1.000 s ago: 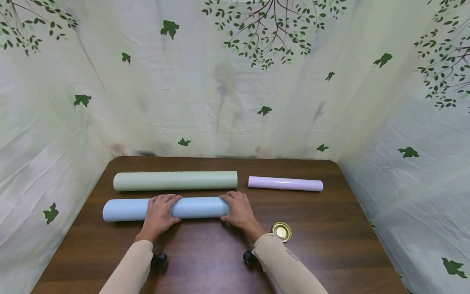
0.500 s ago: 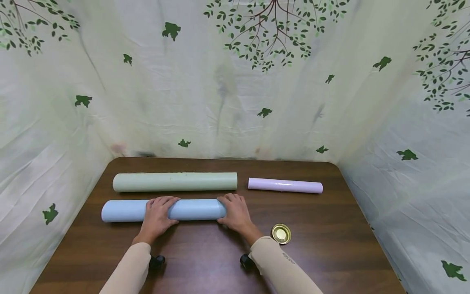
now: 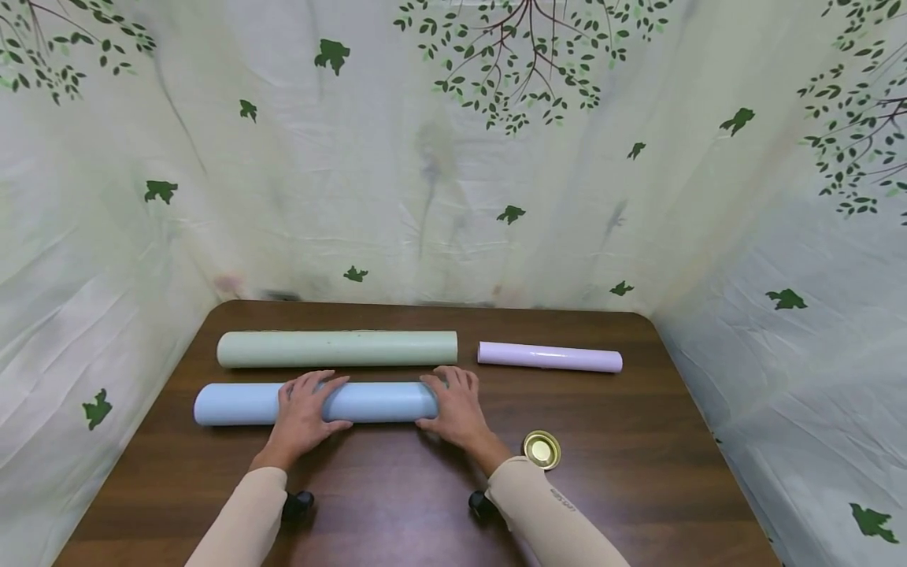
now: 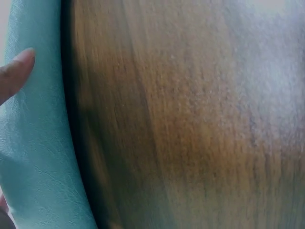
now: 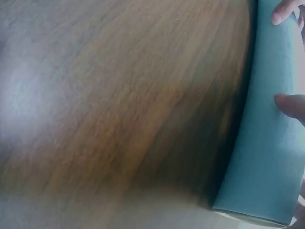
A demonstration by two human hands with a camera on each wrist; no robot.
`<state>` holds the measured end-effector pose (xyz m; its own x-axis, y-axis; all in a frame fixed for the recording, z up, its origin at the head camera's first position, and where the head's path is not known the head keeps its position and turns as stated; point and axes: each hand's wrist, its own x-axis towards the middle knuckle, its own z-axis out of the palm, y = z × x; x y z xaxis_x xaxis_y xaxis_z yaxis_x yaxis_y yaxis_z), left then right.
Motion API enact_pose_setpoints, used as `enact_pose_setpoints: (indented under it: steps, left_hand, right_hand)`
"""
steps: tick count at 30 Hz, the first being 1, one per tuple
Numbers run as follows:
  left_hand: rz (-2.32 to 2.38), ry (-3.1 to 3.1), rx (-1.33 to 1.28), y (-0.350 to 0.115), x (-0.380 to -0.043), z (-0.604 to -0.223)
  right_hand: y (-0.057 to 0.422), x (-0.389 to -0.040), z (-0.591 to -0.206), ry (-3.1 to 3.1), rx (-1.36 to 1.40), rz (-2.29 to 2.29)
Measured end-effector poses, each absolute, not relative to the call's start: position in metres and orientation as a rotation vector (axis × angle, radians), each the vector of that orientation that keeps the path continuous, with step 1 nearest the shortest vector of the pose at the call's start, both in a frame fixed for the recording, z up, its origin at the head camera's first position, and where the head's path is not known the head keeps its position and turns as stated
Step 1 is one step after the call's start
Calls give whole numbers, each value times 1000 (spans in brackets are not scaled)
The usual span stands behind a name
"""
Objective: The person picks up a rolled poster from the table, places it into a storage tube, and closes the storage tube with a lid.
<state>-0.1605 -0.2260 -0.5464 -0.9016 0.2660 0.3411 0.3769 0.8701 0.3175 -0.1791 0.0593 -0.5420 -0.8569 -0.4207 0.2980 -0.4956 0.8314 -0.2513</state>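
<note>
A light blue roll (image 3: 383, 402) with a faint leather-like grain lies crosswise on the table in front of me. My left hand (image 3: 303, 413) holds it left of its middle, thumb on the near side and fingers over the top. Around its right end is my right hand (image 3: 459, 409), held the same way. In the left wrist view the left thumb (image 4: 19, 71) rests against the blue roll (image 4: 43, 152). The right wrist view shows the right thumb (image 5: 290, 105) on the roll (image 5: 259, 167) and its rim at the end. The far fingertips are mostly hidden.
Behind the blue roll lies a longer pale green roll (image 3: 336, 350), parallel to it. A thinner lilac roll (image 3: 549, 357) is at the back right. Near my right wrist sits a small gold-coloured round lid or dish (image 3: 542, 450). Printed curtains (image 3: 453, 197) enclose the wooden table (image 3: 623, 441).
The blue roll and both hands have shifted slightly left. Most recently the fingers of both hands have spread a little on the roll. The other things stay where they were.
</note>
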Motion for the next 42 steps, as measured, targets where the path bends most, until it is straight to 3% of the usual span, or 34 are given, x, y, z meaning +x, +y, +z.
enact_pose_setpoints:
  steps: [21,42]
  left_hand:
    - [-727,-2841,-519,-229,-175,-521]
    - [-836,-2949,-499,-252,-244,-469]
  right_hand:
    - [84,-187,-528,-2806,750,869]
    - [235,-233,-518,-2822,508,895]
